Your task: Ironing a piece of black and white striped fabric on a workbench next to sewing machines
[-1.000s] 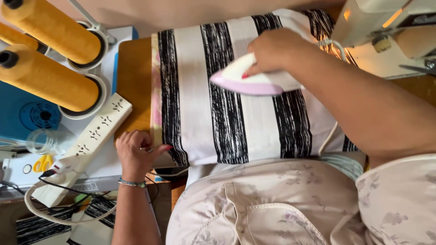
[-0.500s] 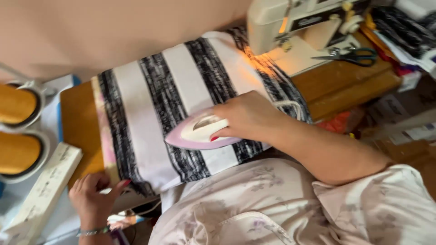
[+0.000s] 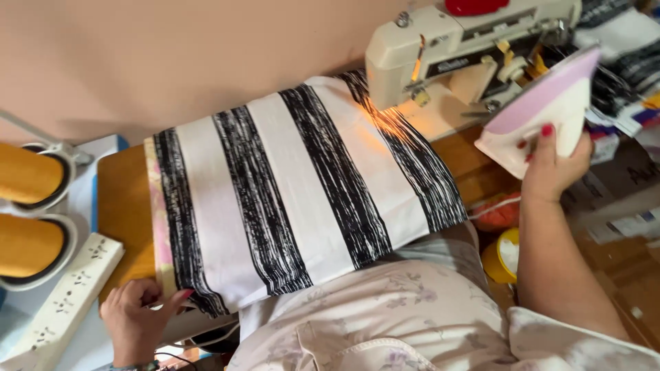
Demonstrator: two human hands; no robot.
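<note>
A white cloth with broad black stripes (image 3: 295, 192) lies spread over a wooden board (image 3: 120, 206). My right hand (image 3: 553, 165) grips a white and lilac clothes iron (image 3: 543, 110), held up in the air to the right of the cloth, in front of a cream sewing machine (image 3: 467, 41). My left hand (image 3: 137, 319) rests at the cloth's near left corner, fingers curled against its edge.
Two orange thread cones (image 3: 27, 206) stand on holders at the left. A white power strip (image 3: 65, 295) lies beside them. A yellow tub (image 3: 500, 257) and an orange object sit low on the right, with stacked fabric at the top right.
My right hand has lifted the iron off the striped cloth and carried it right, up beside the sewing machine. The left hand stays at the cloth's corner.
</note>
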